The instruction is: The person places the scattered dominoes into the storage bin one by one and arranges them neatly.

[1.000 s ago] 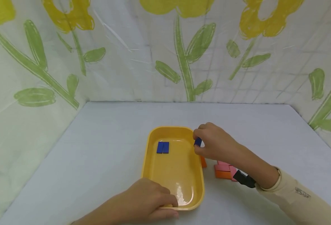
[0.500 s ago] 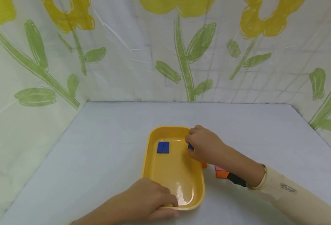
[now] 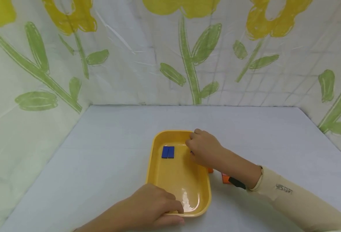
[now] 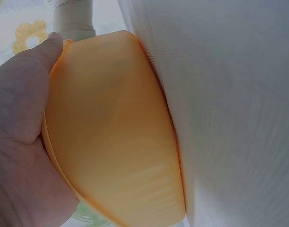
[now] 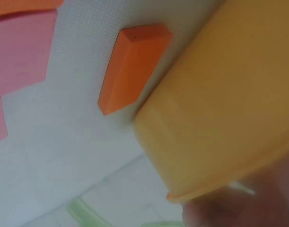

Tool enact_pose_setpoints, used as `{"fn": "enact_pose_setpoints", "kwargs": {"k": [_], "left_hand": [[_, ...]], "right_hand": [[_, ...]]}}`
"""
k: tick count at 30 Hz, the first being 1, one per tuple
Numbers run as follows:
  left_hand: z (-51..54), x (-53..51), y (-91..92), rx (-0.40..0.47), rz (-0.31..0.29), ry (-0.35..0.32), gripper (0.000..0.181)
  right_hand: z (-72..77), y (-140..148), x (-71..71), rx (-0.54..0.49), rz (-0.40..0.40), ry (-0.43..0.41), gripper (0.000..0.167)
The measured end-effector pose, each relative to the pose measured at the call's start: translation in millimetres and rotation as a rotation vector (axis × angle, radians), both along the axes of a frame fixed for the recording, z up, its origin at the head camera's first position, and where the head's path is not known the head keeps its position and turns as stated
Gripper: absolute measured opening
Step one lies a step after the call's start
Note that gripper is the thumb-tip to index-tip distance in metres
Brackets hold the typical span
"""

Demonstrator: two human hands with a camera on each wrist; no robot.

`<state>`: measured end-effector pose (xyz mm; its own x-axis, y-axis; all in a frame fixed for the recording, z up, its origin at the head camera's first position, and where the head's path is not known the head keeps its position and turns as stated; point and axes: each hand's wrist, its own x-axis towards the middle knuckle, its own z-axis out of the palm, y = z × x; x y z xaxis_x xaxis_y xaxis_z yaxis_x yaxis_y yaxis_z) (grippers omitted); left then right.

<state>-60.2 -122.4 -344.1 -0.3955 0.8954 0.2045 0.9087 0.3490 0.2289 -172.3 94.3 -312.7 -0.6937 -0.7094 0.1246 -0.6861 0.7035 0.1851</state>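
A yellow tray (image 3: 170,180) stands on the table, with two flat blue blocks (image 3: 168,152) side by side near its far left. My left hand (image 3: 151,206) grips the tray's near rim, thumb outside and fingers over the edge; the left wrist view shows the thumb against the tray's outer wall (image 4: 111,123). Over the tray's far right side, my right hand (image 3: 206,148) pinches another blue block, mostly hidden by the fingers with only a sliver of blue showing. In the right wrist view, that hand (image 5: 248,203) is largely behind the tray wall.
An orange block (image 5: 135,68) lies close to the tray's right outer wall. Further right are pink blocks (image 5: 21,52) and another orange block (image 3: 226,178), partly covered by the right forearm. A flower-printed curtain (image 3: 129,64) hangs behind the table.
My right hand has moved left from the tray's right rim to over its inside, carrying the blue block. The left hand and the two blue blocks have stayed put.
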Motion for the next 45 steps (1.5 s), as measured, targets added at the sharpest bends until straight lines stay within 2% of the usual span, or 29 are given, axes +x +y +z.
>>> {"fn": "enact_pose_setpoints", "kwargs": {"k": [6, 10, 13, 19, 25, 35, 40, 45], "left_hand": [[0.4, 0.1, -1.2, -0.002, 0.006, -0.004, 0.029], [0.7, 0.3, -0.8, -0.007, 0.004, -0.009, 0.029], [0.3, 0.1, -0.4, 0.008, -0.003, 0.003, 0.028], [0.1, 0.1, 0.1, 0.027, -0.012, 0.043, 0.027], [0.3, 0.7, -0.2, 0.006, -0.004, 0.020, 0.027], [-0.5, 0.9, -0.5, 0.008, -0.001, 0.003, 0.028], [-0.5, 0.4, -0.6, -0.001, -0.007, -0.006, 0.028], [-0.4, 0.2, -0.4, 0.024, -0.017, 0.041, 0.026]], "right_hand": [[-10.2, -4, -4.2, -0.015, 0.082, 0.071, 0.005], [-12.5, -7, -5.1, -0.057, 0.136, 0.083, 0.009], [-13.1, -9, -5.4, -0.082, 0.152, 0.049, 0.014], [-15.9, -10, -7.4, -0.103, 0.114, -0.079, 0.020], [-17.8, -11, -8.9, -0.123, 0.105, -0.145, 0.021], [-22.0, -13, -21.6, -0.204, 0.161, -0.307, 0.020], [-22.0, -14, -26.3, -0.214, 0.168, -0.337, 0.019], [-21.4, -16, -28.1, -0.211, 0.173, -0.343, 0.014]]}}
